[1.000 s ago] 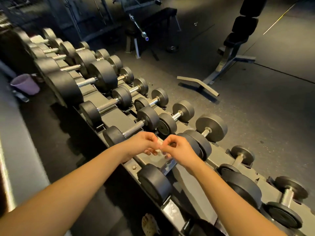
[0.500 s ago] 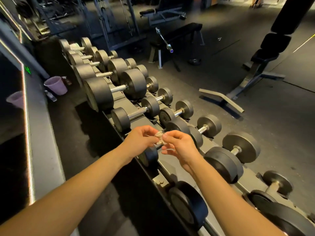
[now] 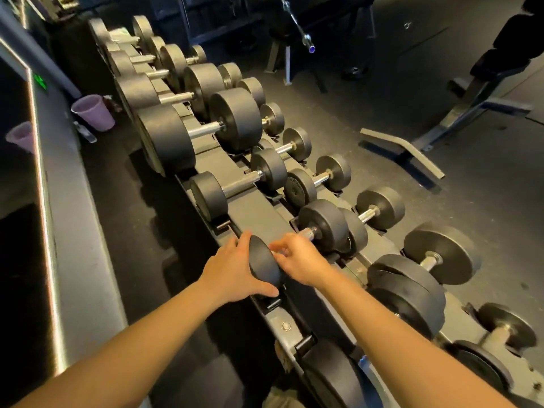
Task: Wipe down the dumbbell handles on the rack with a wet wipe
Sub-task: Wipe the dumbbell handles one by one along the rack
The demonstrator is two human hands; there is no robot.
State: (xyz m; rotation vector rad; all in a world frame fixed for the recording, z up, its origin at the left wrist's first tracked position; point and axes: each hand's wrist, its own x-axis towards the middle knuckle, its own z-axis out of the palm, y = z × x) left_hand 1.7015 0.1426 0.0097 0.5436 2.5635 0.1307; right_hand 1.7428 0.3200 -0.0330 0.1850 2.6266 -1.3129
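Left fingers (image 3: 243, 241) shifted to cup dumbbell head (image 3: 263, 263) — right fingers (image 3: 282, 245) pinch its handle (image 3: 307, 232).

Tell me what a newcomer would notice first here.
Two bare arms reach into the middle of the view: the left hand grips the near head of a small dumbbell while the right hand curls at its handle. Behind them the long rack of dark dumbbells runs diagonally to the upper left, with a purple bucket on the floor beside it.
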